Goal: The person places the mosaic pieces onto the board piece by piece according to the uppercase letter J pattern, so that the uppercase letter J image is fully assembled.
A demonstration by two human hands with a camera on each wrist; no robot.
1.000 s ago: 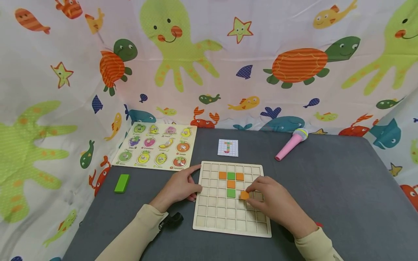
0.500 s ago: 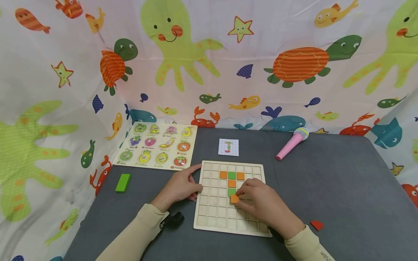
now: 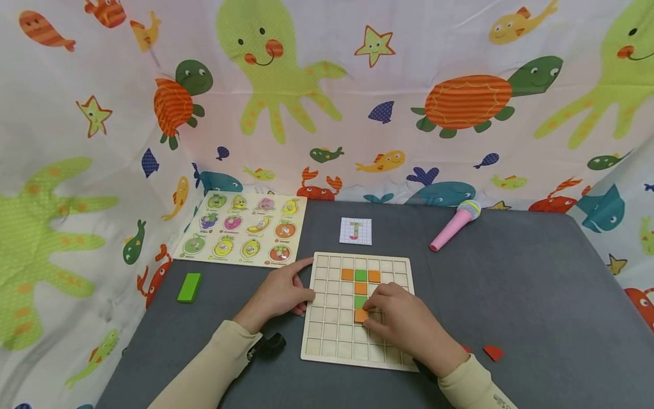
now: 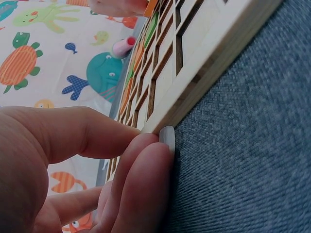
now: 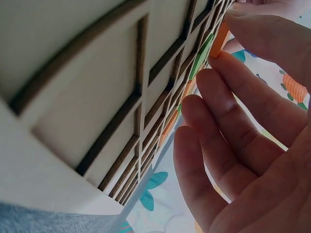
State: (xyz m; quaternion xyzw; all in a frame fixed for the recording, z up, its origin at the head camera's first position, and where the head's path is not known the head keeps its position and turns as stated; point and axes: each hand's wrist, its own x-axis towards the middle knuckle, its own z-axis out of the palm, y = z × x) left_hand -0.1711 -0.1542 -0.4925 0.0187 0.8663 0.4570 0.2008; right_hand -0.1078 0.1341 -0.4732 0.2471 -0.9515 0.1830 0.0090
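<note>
A wooden grid board [image 3: 329, 329] lies on the table, with a column of orange and green square tiles under a short row. My right hand [image 3: 403, 321] pinches an orange square tile [image 3: 360, 316] at the lower end of that column, just below a green tile [image 3: 360, 301]. In the right wrist view the orange tile [image 5: 220, 40] stands tilted between thumb and forefinger, against the grid. My left hand [image 3: 278, 292] holds the board's left edge; in the left wrist view its fingertips [image 4: 150, 165] meet the wooden rim [image 4: 167, 114].
Behind the board lies a small pattern card [image 3: 356, 231]. A fruit puzzle board [image 3: 245, 227] is at the back left, a green block [image 3: 189, 288] in front of it. A pink toy microphone [image 3: 455, 226] lies back right. Red pieces [image 3: 493, 353] lie near the right sleeve.
My right hand has moved left with the orange tile, bringing it from the right of the column to its lower end. The left hand stays at the board's edge.
</note>
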